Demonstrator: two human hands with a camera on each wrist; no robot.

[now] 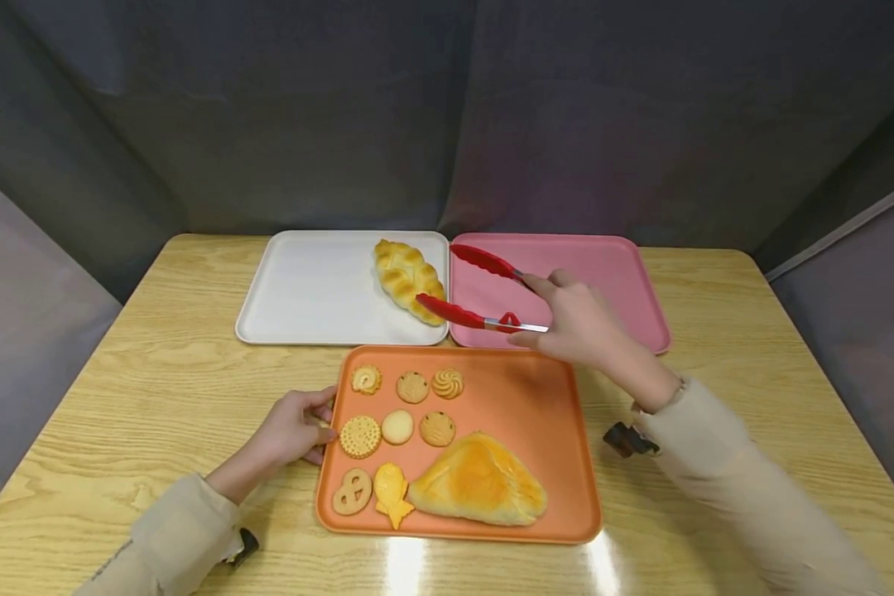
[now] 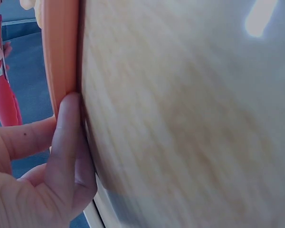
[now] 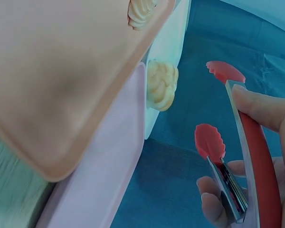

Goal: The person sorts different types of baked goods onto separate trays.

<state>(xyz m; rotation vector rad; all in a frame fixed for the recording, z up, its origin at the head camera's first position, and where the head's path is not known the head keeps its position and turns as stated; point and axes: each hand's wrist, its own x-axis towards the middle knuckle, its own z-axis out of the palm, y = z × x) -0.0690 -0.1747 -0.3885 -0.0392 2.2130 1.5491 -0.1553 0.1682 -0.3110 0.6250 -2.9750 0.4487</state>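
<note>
My right hand (image 1: 577, 319) grips red-and-silver tongs (image 3: 259, 156), whose arms are spread apart with nothing between their red tips. One tip overlaps the lower end of a braided bread (image 1: 402, 273) in the head view; the other is over the pink tray (image 1: 603, 273). The braided bread lies on the right part of the white tray (image 1: 305, 290). At the left edge of the orange tray (image 1: 514, 389), my left hand (image 1: 294, 426) holds the rim between thumb and fingers, seen close in the left wrist view.
On the orange tray lie several cookies (image 1: 361, 436), a pretzel-shaped cookie (image 1: 353, 492), a yellow fish-shaped piece (image 1: 391, 488) and a large golden bread (image 1: 484, 480). White and pink trays stand side by side behind it on the wooden table (image 1: 149, 397). A dark curtain (image 1: 343, 116) hangs behind.
</note>
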